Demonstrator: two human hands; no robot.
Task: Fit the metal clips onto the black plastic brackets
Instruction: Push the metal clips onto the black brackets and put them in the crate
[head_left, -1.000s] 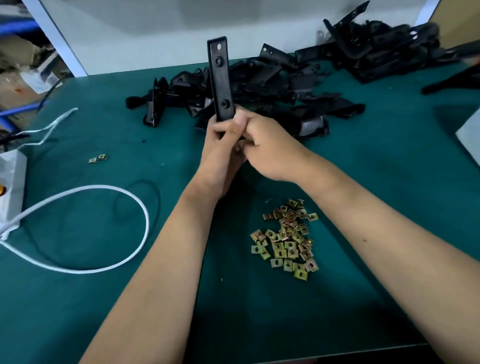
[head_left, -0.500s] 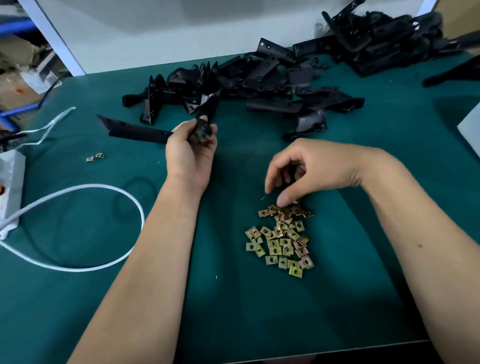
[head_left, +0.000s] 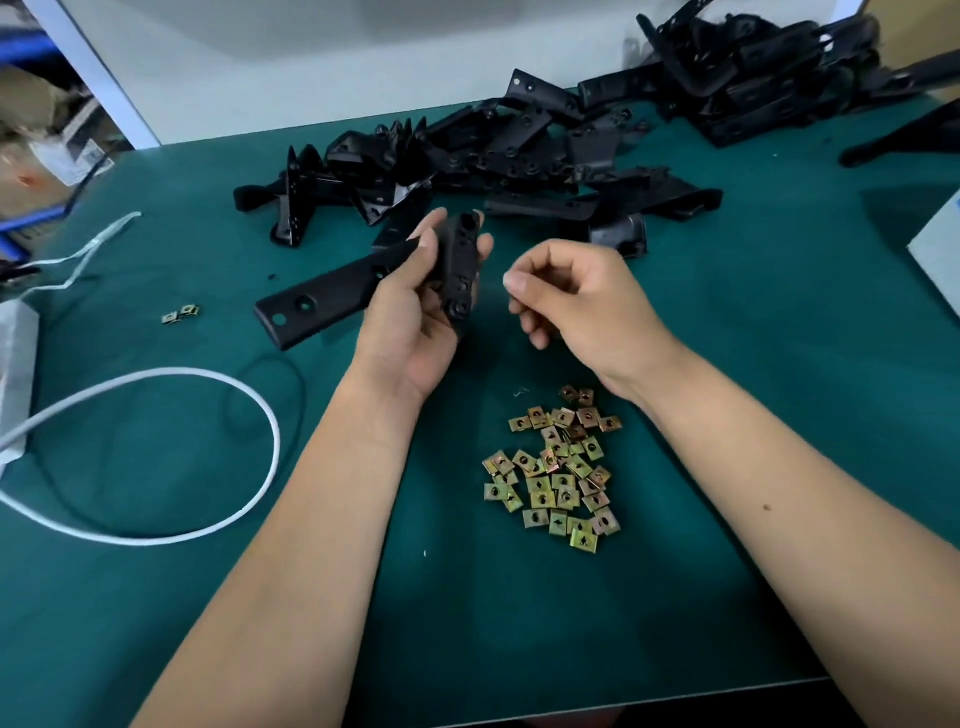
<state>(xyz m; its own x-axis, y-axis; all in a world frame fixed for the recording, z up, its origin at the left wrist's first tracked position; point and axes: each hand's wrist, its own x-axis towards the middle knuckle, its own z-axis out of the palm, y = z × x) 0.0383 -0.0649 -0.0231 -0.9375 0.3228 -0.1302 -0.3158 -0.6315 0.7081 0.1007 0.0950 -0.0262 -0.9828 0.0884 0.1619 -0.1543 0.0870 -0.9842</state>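
item: black plastic bracket (head_left: 363, 283), l-shaped, held above the counter (head_left: 779, 364) by the left hand (head_left: 415, 312), fingers wrapped round its short leg. right hand (head_left: 587, 306): just beside the bracket, fingers curled, tips pinched together; whether a clip sits between them cannot be told. stock: heap of metal clips (head_left: 558, 470) on the counter near the right wrist; two stray clips (head_left: 182, 314) well to the left. pile of brackets (head_left: 498, 156) at the far edge, no clips visible on them. progress: judged early; many brackets and clips left. also present: white cable (head_left: 208, 384).
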